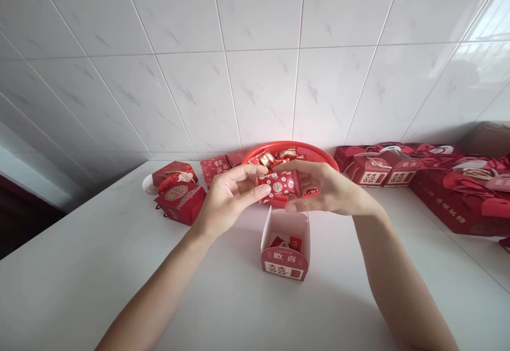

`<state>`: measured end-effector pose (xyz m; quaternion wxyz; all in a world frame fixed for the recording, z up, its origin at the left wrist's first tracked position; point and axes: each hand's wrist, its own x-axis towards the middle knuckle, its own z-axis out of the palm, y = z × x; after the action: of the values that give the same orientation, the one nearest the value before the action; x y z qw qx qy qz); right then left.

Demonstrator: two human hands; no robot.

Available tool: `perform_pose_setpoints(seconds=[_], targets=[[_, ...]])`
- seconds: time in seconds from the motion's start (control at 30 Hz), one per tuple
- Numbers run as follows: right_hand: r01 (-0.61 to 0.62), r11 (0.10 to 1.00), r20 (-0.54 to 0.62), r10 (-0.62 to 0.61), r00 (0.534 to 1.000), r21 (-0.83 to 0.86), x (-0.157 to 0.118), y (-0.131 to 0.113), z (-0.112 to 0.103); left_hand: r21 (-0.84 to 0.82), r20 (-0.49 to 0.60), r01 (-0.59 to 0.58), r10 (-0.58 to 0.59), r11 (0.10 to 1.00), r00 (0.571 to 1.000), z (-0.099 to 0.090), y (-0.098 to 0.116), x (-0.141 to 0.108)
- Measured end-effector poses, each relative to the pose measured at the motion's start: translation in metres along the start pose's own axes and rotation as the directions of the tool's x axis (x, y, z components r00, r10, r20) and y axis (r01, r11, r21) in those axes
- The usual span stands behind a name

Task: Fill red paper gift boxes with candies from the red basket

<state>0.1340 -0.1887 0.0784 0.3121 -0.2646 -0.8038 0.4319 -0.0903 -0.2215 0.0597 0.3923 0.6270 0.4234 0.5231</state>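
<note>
A shiny red printed packet (pixel 278 187) is held up in front of the red basket, between my two hands. My left hand (pixel 235 191) pinches its left edge between thumb and fingers. My right hand (pixel 322 189) is curved round its right side, index finger along the top and thumb by the lower corner. A small brownish bit shows at the right thumb tip; I cannot make out what it is. Below the hands stands an open red-and-white gift box (pixel 286 263) with a few small dark and red wrapped pieces inside.
Behind the hands, a red plastic basket (pixel 319 152) holds wrapped sweets. Several red boxes lie to the left, including a dark red box (pixel 181 202). On the right are more gift boxes (pixel 368 173) and a large red box (pixel 450 202). A tiled wall (pixel 258 91) backs the white table (pixel 223 308).
</note>
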Motion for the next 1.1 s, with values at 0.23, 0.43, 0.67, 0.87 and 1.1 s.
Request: perform_pose_setpoints(seconds=[0.23,0.43,0.67,0.87,1.1], targets=[[-0.008,0.942,-0.088,0.040,0.995,0.335,0.006,0.006,0.005,-0.012,-0.044,-0.078,0.077,0.997,0.996,0.007,-0.003,-0.001],[0.047,0.956,-0.107,-0.017,0.994,0.290,0.008,0.009,0.007,0.028,-0.003,-0.155,0.155,0.988,0.988,0.011,-0.006,-0.001],[0.072,0.964,-0.114,-0.044,0.992,0.257,0.007,0.007,0.008,0.110,-0.073,-0.324,0.332,0.940,0.940,0.020,-0.014,-0.003],[0.096,0.960,-0.161,-0.055,0.985,0.264,0.007,0.006,0.008,0.115,-0.034,-0.258,0.263,0.959,0.964,0.018,-0.015,-0.001],[-0.035,0.989,-0.057,0.027,0.998,-0.142,-0.009,-0.002,-0.009,0.545,0.410,-0.110,-0.150,0.831,0.900,-0.012,-0.004,-0.002]])
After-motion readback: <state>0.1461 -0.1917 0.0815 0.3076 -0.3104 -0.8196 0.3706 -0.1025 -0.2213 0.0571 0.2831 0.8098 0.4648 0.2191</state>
